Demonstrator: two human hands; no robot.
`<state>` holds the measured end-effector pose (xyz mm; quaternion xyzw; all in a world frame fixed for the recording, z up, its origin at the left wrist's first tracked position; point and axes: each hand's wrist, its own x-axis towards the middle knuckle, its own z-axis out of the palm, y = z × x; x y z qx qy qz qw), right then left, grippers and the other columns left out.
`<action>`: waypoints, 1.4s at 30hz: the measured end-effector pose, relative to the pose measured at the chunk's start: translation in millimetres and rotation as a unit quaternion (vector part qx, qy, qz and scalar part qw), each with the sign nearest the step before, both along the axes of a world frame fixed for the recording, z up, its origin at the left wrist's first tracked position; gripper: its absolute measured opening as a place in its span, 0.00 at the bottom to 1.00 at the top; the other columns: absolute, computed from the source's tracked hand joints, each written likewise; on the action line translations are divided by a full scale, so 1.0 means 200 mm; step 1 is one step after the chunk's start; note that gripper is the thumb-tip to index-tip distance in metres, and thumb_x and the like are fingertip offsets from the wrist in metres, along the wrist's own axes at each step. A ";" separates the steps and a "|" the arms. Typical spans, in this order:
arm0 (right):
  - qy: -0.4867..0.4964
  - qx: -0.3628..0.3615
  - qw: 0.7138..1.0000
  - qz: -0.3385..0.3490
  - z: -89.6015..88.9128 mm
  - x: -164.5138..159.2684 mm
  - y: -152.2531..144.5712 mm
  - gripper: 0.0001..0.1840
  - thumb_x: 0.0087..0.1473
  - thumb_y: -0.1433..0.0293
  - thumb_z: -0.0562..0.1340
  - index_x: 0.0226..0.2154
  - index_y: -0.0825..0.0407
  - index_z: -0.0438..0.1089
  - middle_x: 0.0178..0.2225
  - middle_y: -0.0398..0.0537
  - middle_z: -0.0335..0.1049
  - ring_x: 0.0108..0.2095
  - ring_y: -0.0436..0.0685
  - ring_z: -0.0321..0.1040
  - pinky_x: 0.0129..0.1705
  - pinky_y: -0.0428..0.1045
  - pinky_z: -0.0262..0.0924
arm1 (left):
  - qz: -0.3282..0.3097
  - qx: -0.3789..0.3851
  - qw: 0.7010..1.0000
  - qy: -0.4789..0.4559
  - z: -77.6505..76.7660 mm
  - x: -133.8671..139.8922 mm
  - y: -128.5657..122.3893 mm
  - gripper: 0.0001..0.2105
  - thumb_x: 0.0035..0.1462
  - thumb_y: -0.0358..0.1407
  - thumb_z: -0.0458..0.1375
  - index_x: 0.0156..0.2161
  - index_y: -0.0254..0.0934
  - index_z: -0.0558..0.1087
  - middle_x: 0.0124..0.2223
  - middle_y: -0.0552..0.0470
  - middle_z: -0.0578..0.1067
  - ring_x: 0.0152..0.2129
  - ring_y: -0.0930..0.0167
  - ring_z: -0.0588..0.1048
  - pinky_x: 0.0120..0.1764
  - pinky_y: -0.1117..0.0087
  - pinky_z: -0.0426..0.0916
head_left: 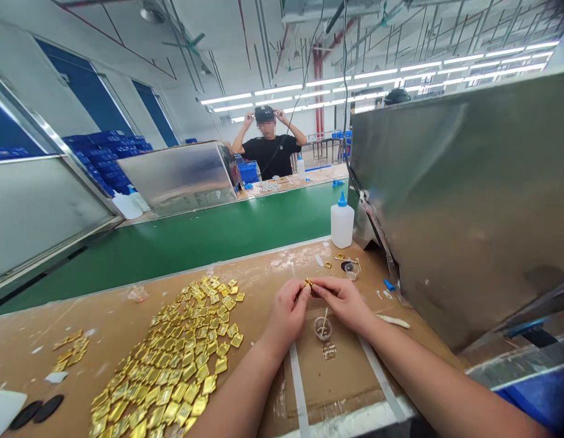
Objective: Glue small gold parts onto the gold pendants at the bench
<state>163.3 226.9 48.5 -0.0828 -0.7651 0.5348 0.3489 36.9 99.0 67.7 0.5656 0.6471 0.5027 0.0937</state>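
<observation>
Pinched between the fingertips of my left hand and my right hand is a small gold-coloured piece, mostly covered by the fingers. Both hands are closed on it and meet above the brown work surface. Just below them stands a small clear cup with a thin white stick leaning in it. To the left of my left hand spreads a large group of flat, square gold pieces. Gold rings lie beyond my right hand, near another small clear cup.
A white bottle with a blue cap stands at the table's far edge. Behind it runs a green conveyor belt. A tall metal panel borders the right side. Across the belt, a person holds a cap with both hands.
</observation>
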 end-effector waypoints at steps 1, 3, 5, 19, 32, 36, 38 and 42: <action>0.001 0.000 1.000 0.004 0.00 0.00 0.00 0.17 0.65 0.57 0.63 0.47 0.47 0.84 0.39 0.51 0.84 0.40 0.60 0.80 0.46 0.55 0.77 | 0.000 -0.001 1.000 -0.004 0.00 0.00 0.00 0.13 0.72 0.39 0.53 0.37 0.38 0.75 0.37 0.50 0.77 0.37 0.67 0.75 0.42 0.66 0.67; 0.001 0.001 1.000 0.008 0.00 0.00 0.00 0.18 0.65 0.56 0.63 0.47 0.46 0.84 0.39 0.51 0.84 0.41 0.61 0.81 0.46 0.56 0.77 | -0.001 -0.004 1.000 -0.010 -0.01 0.00 0.01 0.13 0.72 0.40 0.52 0.37 0.38 0.75 0.37 0.50 0.77 0.37 0.66 0.75 0.42 0.66 0.67; -0.001 0.007 1.000 0.009 0.00 0.00 0.00 0.18 0.65 0.56 0.63 0.47 0.45 0.84 0.39 0.51 0.84 0.42 0.62 0.80 0.47 0.56 0.77 | -0.001 -0.003 1.000 -0.013 -0.02 0.00 0.02 0.14 0.72 0.41 0.52 0.37 0.38 0.74 0.37 0.49 0.77 0.37 0.66 0.75 0.41 0.65 0.68; -0.013 0.028 0.999 -0.004 0.02 0.01 0.00 0.20 0.64 0.52 0.64 0.45 0.46 0.84 0.45 0.55 0.84 0.45 0.67 0.81 0.51 0.61 0.76 | 0.011 -0.001 1.000 -0.026 -0.05 0.00 0.03 0.14 0.71 0.40 0.52 0.33 0.38 0.70 0.35 0.50 0.74 0.35 0.65 0.72 0.40 0.64 0.65; -0.020 0.031 0.999 -0.018 -0.02 0.00 0.03 0.24 0.61 0.49 0.65 0.46 0.49 0.84 0.46 0.58 0.84 0.47 0.68 0.82 0.53 0.62 0.76 | 0.007 0.000 0.999 -0.047 -0.06 0.00 0.04 0.12 0.70 0.38 0.53 0.34 0.37 0.71 0.36 0.50 0.75 0.36 0.66 0.71 0.40 0.66 0.63; -0.028 0.039 0.999 -0.019 -0.03 -0.01 0.04 0.25 0.60 0.48 0.65 0.45 0.48 0.85 0.46 0.58 0.84 0.46 0.68 0.82 0.53 0.64 0.76 | 0.007 -0.003 0.999 -0.046 -0.07 -0.01 0.03 0.12 0.71 0.39 0.53 0.35 0.37 0.71 0.36 0.51 0.74 0.36 0.67 0.71 0.41 0.67 0.63; -0.028 0.041 0.999 -0.016 -0.03 -0.01 0.04 0.25 0.61 0.48 0.64 0.46 0.48 0.85 0.46 0.58 0.84 0.45 0.68 0.82 0.53 0.64 0.76 | 0.007 -0.005 0.999 -0.045 -0.07 -0.02 0.03 0.12 0.71 0.39 0.53 0.35 0.37 0.71 0.36 0.51 0.74 0.36 0.67 0.71 0.41 0.67 0.63; -0.027 0.038 0.999 -0.019 -0.04 -0.02 0.05 0.25 0.61 0.47 0.64 0.46 0.48 0.85 0.46 0.58 0.84 0.46 0.68 0.82 0.53 0.64 0.76 | 0.010 -0.008 0.999 -0.038 -0.07 -0.02 0.03 0.12 0.71 0.40 0.53 0.36 0.37 0.71 0.37 0.51 0.74 0.37 0.67 0.71 0.42 0.67 0.64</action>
